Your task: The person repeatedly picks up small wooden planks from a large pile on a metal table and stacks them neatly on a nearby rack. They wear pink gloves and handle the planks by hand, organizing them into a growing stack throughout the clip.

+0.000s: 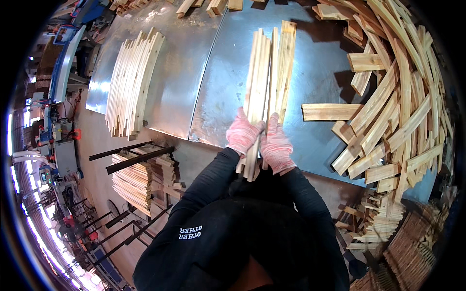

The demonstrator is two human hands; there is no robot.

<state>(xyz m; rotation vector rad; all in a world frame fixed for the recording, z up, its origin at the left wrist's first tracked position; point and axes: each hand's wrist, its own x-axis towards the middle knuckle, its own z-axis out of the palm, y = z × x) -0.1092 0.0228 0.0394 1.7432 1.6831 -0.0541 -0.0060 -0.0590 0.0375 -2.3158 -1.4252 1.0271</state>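
My left hand (242,132), in a pink-and-white knit glove, is closed round the near part of a bundle of wooden strips (257,72). The bundle points away from me, and its near ends stick out past the table edge towards my body. Close beside it, my right hand (277,146), gloved alike, pinches a narrow wooden strip (274,70) standing on edge. A wider, flat-lying wooden strip (287,58) is just right of that one, near my right fingertips. My hands almost meet, and the undersides of the strips are hidden.
The metal-topped table (218,72) has a seam running across it. On its left lies a neat row of wooden strips (133,82). A large loose heap of wood pieces (393,102) fills the right side, with one piece (330,112) jutting towards me. Below left, a dark metal rack (141,159) stands by stacked strips (132,182).
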